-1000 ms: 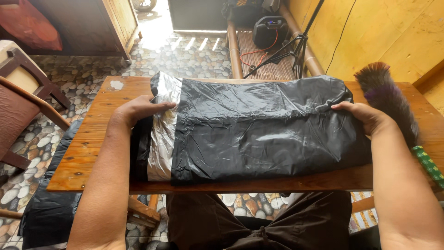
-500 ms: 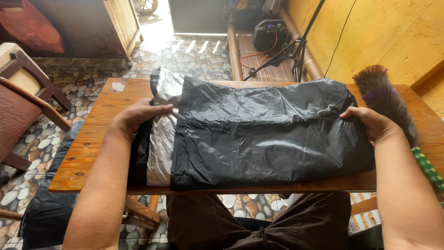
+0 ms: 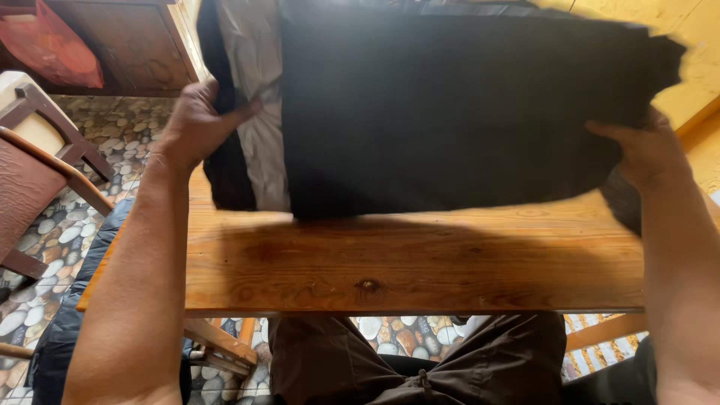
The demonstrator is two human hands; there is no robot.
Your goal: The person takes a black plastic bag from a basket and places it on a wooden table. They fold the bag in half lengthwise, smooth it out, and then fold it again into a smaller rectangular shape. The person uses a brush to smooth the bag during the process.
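Matt, perhaps cloth garment (image 3: 450, 112); wood table (image 3: 412, 262)

The folded garment (image 3: 450, 112) is mostly black, with a pale silvery-grey band running down its left side and another black strip at the far left edge. The table (image 3: 420, 262) under it is warm orange-brown wood with a dark knot near the front. The floor (image 3: 105, 142) has a pebble pattern in greys, whites and browns. The wall (image 3: 697, 67) on the right is yellow, and the chair (image 3: 37, 165) is reddish-brown.
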